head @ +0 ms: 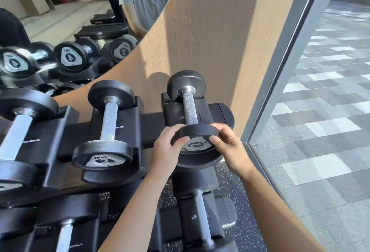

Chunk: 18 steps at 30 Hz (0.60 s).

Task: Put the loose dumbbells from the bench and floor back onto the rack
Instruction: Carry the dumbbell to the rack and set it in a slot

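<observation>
Left hand: left hand [167, 147] curled on the near head of the small dumbbell [190, 109], thumb across the plate face, fingers over the left rim.
Right hand: right hand [228, 147] cupping the same head from the right, thumb on the face beside the "2" label, fingers wrapped over the rim.
Dumbbell: lies in the rightmost top cradle [212, 111] of the rack [152, 127], far head seated at the back, handle running toward the camera, near head over the front lip.
Neighbour: second "2" dumbbell [106, 123] in the next cradle to the left, well apart, with bare rack beam between.
Right edge: cradle end sits near the wood wall panel [220, 31] and the window frame [284, 71]; little side room there.
Below: lower-tier dumbbell [202, 219] directly under the hands; speckled floor [236, 181] visible between rack and glass.
Left: larger dumbbell [18, 131] at the frame edge; mirror [60, 21] behind it.
</observation>
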Each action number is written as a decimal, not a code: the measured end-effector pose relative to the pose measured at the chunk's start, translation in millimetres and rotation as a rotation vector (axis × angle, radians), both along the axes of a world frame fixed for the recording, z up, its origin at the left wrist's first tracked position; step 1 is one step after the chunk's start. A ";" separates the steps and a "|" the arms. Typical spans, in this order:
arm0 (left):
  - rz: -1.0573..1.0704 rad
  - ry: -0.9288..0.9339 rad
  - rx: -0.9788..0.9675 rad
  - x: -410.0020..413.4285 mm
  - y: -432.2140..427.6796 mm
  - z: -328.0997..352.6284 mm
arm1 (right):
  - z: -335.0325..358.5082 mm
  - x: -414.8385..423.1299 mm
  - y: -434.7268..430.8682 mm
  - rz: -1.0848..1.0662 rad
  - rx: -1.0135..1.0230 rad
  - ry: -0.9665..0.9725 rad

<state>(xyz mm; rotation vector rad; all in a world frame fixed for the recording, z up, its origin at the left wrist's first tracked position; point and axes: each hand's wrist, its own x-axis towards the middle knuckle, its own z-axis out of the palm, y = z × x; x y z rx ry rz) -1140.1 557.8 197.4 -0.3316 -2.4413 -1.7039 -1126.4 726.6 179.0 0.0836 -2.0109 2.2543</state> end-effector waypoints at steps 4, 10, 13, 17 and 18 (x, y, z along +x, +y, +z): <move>0.009 0.034 -0.085 -6.0 -4.0 10.9 | -10.8 8.2 -16.1 0.008 -0.279 -0.030; -0.025 -0.006 0.011 1.0 -6.0 -0.9 | 12.2 7.4 -0.2 -0.007 0.087 0.004; -0.036 -0.159 0.258 5.6 -10.5 -15.5 | 33.2 3.4 -8.9 -0.024 0.568 0.162; -0.006 -0.199 0.315 6.5 -9.3 -21.4 | 41.4 -2.5 -30.1 -0.097 0.900 0.203; 0.007 -0.192 0.285 5.4 -9.0 -21.2 | 40.0 -2.6 -31.8 -0.127 0.895 0.183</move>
